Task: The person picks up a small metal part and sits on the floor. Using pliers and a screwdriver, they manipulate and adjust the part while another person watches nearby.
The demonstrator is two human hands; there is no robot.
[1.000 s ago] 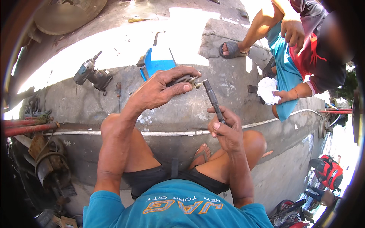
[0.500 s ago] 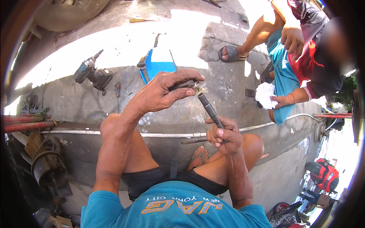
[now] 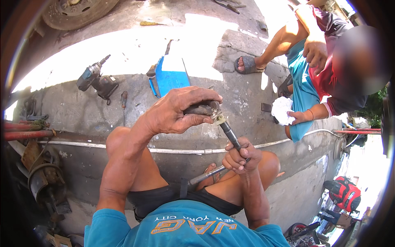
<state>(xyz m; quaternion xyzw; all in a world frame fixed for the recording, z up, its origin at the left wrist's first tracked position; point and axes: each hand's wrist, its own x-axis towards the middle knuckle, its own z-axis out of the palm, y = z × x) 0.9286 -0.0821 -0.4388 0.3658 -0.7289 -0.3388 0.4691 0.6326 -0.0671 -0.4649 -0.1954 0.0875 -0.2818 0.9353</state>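
I see the left hand [image 3: 175,110] pinching a dark part [image 3: 199,110] at centre; nearer, the right hand [image 3: 242,155] grips a wrench [image 3: 229,133] seemingly touching it. Probably fitting them together; next calls for steady alignment.

The dark cylindrical tool [image 3: 231,136] closed on the dark part [image 3: 199,109]: a gap had separated its tip from the part's pale fitting [image 3: 219,119] one second earlier, whereas the two now appeared to touch. Both the left hand [image 3: 177,110] and the right hand [image 3: 242,156] sat lower in the view. The right-hand fingers, previously more extended, were curled around the tool. The metal bar [image 3: 207,176], first not visible and then showing as a short length beside the right hand, extended farther toward the lap and crossed in front of the sandalled foot [image 3: 211,168]. The view itself had shifted slightly.
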